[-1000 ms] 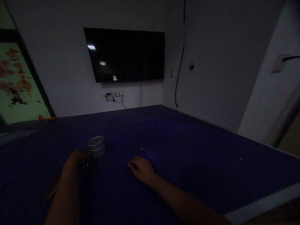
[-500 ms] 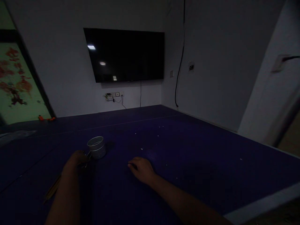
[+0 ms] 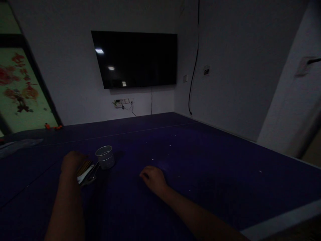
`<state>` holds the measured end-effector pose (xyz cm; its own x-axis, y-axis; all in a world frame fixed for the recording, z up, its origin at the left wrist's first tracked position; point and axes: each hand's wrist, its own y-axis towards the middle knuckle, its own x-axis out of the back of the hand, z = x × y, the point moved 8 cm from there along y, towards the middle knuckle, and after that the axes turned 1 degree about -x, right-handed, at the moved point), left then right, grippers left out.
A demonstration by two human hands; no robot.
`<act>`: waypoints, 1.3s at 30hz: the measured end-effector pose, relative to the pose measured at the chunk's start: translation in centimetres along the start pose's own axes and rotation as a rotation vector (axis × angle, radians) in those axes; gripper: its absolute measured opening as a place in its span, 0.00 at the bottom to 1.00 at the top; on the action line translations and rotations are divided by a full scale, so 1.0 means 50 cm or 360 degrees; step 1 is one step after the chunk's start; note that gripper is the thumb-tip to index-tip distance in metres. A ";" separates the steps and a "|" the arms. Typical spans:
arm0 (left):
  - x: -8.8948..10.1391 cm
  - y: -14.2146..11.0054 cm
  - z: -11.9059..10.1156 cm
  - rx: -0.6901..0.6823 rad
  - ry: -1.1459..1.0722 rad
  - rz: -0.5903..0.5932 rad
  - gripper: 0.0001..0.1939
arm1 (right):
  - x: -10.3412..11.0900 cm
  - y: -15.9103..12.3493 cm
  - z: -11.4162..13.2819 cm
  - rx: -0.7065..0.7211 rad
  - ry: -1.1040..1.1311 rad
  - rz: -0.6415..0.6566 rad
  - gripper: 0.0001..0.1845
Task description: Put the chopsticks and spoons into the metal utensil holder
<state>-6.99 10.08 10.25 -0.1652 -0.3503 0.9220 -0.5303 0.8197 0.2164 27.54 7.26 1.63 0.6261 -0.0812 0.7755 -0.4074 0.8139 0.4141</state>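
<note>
My left hand (image 3: 72, 161) is over the left part of the purple tabletop, its fingers reaching to the right just above a bundle of brown chopsticks (image 3: 84, 167). The fingers look stretched out, and my forearm hides the lower ends of the chopsticks. Beside the bundle lie a white spoon (image 3: 86, 174) and a metal spoon (image 3: 91, 176). Close to their upper ends stands a round metal cup (image 3: 105, 158), upright with its mouth up. My right hand (image 3: 153, 179) rests on the tabletop further right, its fingers curled with nothing visible in them.
Small white scraps (image 3: 152, 159) are scattered over the purple tabletop (image 3: 213, 160). Clear plastic (image 3: 21, 147) lies at the left edge, and orange objects (image 3: 58, 127) sit at the back left. A black television (image 3: 137, 60) hangs on the wall above sockets (image 3: 124, 101).
My left hand has shifted up and left, off the spoons. The chopsticks, which stuck out behind my forearm, now lie beside the spoons near the cup. My right hand has stayed put.
</note>
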 end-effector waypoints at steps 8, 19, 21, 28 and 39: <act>0.143 -0.168 -0.168 -0.0183 -0.0645 -0.0733 0.28 | 0.024 0.001 -0.010 -0.0166 -0.0122 -0.0158 0.09; -0.177 -0.431 -0.348 -0.1321 -0.0143 -0.0271 0.24 | 0.065 -0.005 -0.056 -0.0420 -0.0531 -0.0203 0.16; -0.183 -0.427 -0.342 -0.1304 -0.0127 -0.0220 0.24 | 0.070 -0.006 -0.055 -0.0415 -0.0550 -0.0204 0.15; -0.183 -0.406 -0.345 -0.1265 -0.0096 -0.0113 0.25 | 0.071 -0.008 -0.051 -0.0363 -0.0562 -0.0169 0.16; -0.193 -0.413 -0.353 -0.1368 -0.0066 -0.0025 0.24 | 0.062 -0.007 -0.044 -0.0297 -0.0633 -0.0091 0.15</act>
<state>20.22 4.55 2.56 -0.2021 -0.3668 0.9081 0.2784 0.8674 0.4124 31.07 8.00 2.85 0.3246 -0.3143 0.8921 -0.2298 0.8887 0.3967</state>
